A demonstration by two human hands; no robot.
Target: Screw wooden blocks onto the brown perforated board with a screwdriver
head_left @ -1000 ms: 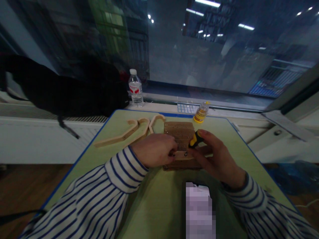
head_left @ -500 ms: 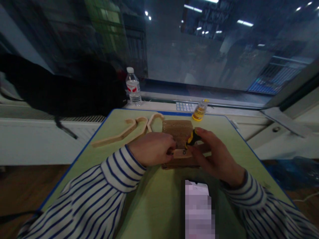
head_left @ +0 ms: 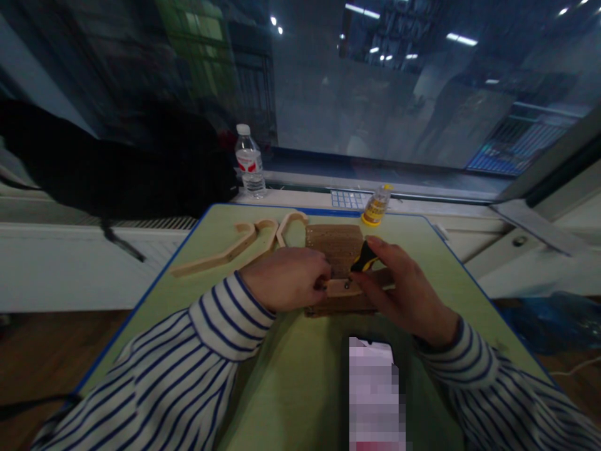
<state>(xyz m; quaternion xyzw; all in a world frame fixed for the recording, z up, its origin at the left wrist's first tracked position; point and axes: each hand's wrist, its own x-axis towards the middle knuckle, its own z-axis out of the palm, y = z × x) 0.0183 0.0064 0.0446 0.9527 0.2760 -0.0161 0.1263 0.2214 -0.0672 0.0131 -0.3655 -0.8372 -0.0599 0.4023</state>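
My right hand point(head_left: 413, 297) is closed around the yellow-and-black handle of a short screwdriver point(head_left: 363, 258). The tool leans over a pale wooden strip point(head_left: 336, 288), its tip at a small dark screw point(head_left: 347, 284) in the wood. With its fingers curled, my left hand point(head_left: 286, 279) pins the strip's left end; part of the strip is hidden under both hands. Beneath the strip lies a brown, ridged block that looks like stacked cardboard point(head_left: 334, 241). Beyond my left hand rest several bent wooden hook-shaped pieces point(head_left: 220, 255).
A phone point(head_left: 375, 394) lies on the green table point(head_left: 282, 388) near me. A small yellow-capped bottle point(head_left: 374, 208) stands at the table's far edge. On the sill are a water bottle point(head_left: 250, 164) and a black bag point(head_left: 141, 175), against the window.
The screwdriver handle has turned in my right fingers, so its yellow and black parts show differently. My left hand keeps its place on the wooden strip.
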